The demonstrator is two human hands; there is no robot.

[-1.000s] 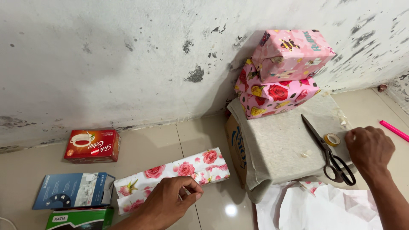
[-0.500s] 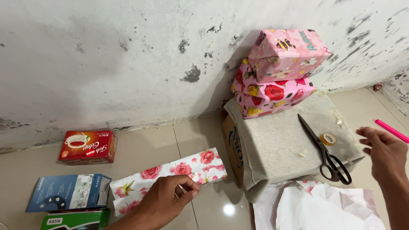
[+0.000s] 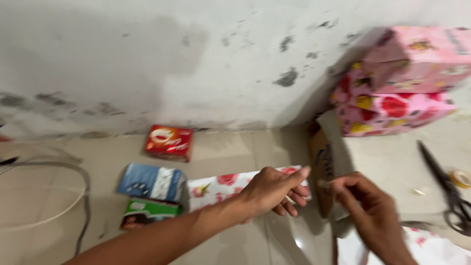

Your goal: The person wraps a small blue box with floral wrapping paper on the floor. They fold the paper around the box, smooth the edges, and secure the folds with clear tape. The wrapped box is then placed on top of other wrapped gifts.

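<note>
Since half a second ago, the right hand [image 3: 365, 206] has been brought across from beside the scissors to just right of the left hand, and the whole scene has slid to the right and become blurred by head motion. Seen from the head camera, the rose-printed wrapped package [image 3: 230, 184] is laid flat on the pale tiled floor [image 3: 98, 240], just left of the cloth-covered cardboard box [image 3: 392, 162], which serves as the landmark. The left hand [image 3: 274, 189] is rested on the package's right end, fingers extended and loosely curled over it; whether it is truly gripped cannot be told through the blur. The right hand is held just in front of the box's left corner, its fingertips pinched together, apparently on something small and pale, though what is pinched cannot be made out. On top of the box, toward its right side, black scissors [image 3: 449, 191] and a small roll of tape [image 3: 461, 177] are seen, and two pink wrapped parcels [image 3: 407, 83] are stacked at its back against the stained wall [image 3: 171, 59]. Well left of the box, a red carton [image 3: 168, 142], a blue carton [image 3: 151, 181] and a green carton [image 3: 147, 212] are lined up beside the package's left end.
</note>
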